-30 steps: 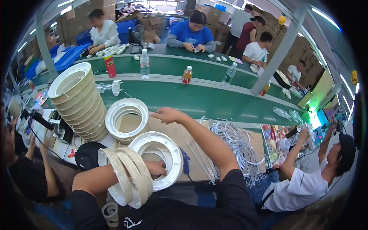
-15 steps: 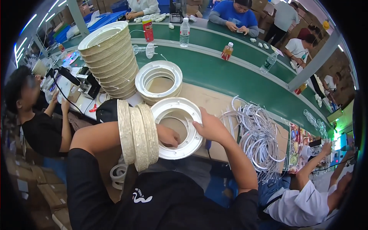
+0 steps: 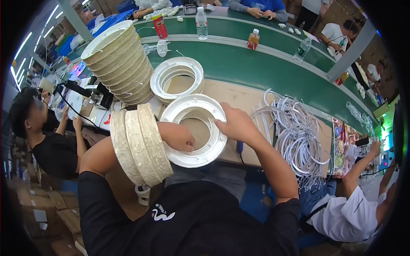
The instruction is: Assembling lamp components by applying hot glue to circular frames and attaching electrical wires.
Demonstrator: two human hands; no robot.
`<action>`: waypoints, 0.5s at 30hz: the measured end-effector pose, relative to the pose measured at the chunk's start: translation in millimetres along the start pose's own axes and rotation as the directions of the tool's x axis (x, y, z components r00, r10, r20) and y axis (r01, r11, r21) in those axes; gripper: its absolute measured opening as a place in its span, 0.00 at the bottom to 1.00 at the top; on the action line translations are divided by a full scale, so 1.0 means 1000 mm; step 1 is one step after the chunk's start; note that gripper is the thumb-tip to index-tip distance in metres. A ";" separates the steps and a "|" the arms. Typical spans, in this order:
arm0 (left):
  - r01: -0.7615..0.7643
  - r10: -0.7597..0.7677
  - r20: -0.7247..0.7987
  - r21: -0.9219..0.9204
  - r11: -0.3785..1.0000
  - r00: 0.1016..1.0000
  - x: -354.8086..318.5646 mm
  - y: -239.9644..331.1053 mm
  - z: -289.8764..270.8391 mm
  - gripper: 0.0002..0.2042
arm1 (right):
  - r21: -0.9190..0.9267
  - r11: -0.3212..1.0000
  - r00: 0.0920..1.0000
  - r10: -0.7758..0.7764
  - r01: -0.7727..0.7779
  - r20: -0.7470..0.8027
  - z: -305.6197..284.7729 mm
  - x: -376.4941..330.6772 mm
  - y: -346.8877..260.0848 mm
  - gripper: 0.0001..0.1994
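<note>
A white ring [image 3: 216, 147] with a flanged face and a wide round opening is tilted up before me. My right hand [image 3: 236, 121] grips its right rim, thumb on the face and fingers behind. My left hand [image 3: 183, 138] lies over the left part of the opening, fingers curled in; whatever they may hold is hidden. Around my left forearm hang three rough-textured cream rings [image 3: 141, 145]. Just beyond the held ring, a short stack of white rings [image 3: 196, 70] stands on the brown board [image 3: 230, 94].
A tall leaning stack of cream rings [image 3: 121, 68] stands at the left. Tangled white cords [image 3: 297, 136] lie to the right, near a dark-handled tool [image 3: 239, 148]. Bottles [image 3: 201, 25] stand along the green conveyor [image 3: 256, 70]. Co-workers sit on both sides and opposite.
The whole view has shifted slightly. The cream rings on my left forearm have slid back toward the elbow, away from the held ring. My right hand keeps its grip.
</note>
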State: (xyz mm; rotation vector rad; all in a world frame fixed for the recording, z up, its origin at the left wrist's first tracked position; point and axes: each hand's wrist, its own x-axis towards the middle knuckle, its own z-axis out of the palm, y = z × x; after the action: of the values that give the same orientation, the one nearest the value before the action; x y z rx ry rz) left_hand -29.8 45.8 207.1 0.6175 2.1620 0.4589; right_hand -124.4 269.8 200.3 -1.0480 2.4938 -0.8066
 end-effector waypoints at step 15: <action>0.189 -0.182 0.144 -0.036 0.981 0.973 -0.057 0.013 -0.029 0.24 | 0.151 0.988 0.999 0.025 -0.020 -0.031 0.028 0.019 0.010 0.24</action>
State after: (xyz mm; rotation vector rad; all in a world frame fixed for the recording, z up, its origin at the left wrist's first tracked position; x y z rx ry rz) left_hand -18.6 20.3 265.9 0.4026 2.0449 0.3564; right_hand -129.2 250.9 170.4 -0.9609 2.4225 -0.9961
